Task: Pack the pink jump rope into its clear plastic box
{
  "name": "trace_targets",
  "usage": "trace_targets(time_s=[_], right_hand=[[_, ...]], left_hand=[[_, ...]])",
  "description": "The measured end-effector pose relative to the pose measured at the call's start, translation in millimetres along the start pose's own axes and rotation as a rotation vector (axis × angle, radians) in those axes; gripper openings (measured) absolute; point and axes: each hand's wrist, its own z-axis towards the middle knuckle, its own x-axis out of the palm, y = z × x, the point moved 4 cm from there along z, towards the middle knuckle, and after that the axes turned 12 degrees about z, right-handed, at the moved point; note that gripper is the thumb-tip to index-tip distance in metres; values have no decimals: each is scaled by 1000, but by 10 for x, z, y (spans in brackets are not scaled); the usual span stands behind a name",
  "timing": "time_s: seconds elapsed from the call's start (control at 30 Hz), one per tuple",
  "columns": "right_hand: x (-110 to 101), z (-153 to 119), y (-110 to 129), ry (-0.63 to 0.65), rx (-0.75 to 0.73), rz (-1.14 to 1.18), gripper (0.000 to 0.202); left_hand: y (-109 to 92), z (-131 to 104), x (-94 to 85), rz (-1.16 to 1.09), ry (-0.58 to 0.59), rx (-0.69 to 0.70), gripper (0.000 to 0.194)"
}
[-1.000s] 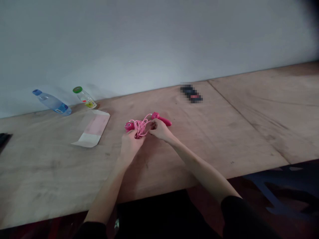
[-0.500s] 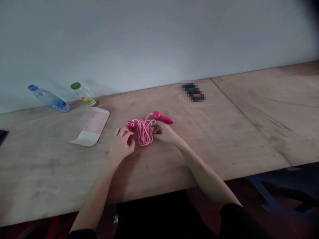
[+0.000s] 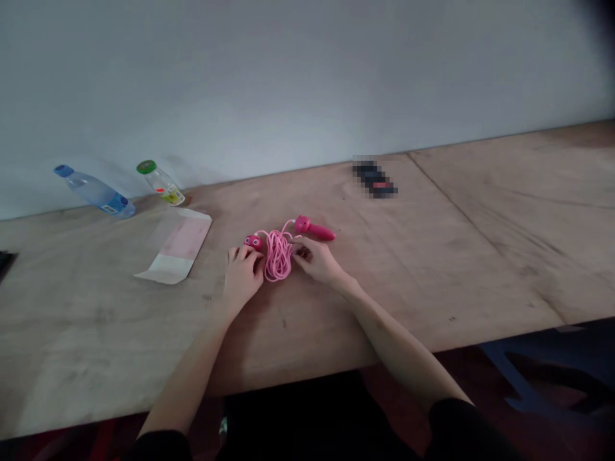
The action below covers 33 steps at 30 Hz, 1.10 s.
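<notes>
Table (image 3: pixel 336 333): edge under forearms
Rope (image 3: pixel 277 256): right there, between fingertips
Left hand (image 3: pixel 244 274): curled, grip unclear
Right hand (image 3: pixel 318 259): bent, grip unclear

A clear plastic bottle with a blue cap and blue label (image 3: pixel 98 193) and a clear jar with a green lid and yellow label (image 3: pixel 162 184) stand at the far left, by the pale grey wall (image 3: pixel 298 83). Just nearer lies a flat white-and-pink piece of packaging (image 3: pixel 181 244); a dark, pixel-blurred object (image 3: pixel 373 178) lies far right of it on the wooden table (image 3: pixel 432 269).
</notes>
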Motion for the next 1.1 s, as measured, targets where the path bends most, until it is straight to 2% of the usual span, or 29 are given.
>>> trace_targets(time_s=[0.1,0.17,0.33,0.6,0.73,0.87,1.0,1.1], right_hand=[[65,0,17,-54,-82,5,37],[108,-8,55,-35,-149,-44,39],[162,-52,147,137,-209,-209,44],[266,-77,203,315,-250,-303,44],[262,-82,185,200,-197,-172,43],[235,-103,79,62,-65,-13,43],[258,-96,61,64,-121,-77,44],[286,-79,111,130,-178,-138,45]], left_hand=[[-14,57,7,-65,-32,-121,17],[-56,80,10,-121,-39,-150,14],[-208,58,-24,-203,-47,-66,9],[-360,73,-100,-81,-2,-234,10],[-459,51,-100,-90,-64,-271,12],[-461,-2,-65,-166,-102,-274,10],[-399,-39,-43,-270,-92,-313,14],[-398,-67,-42,-240,-120,-311,15]])
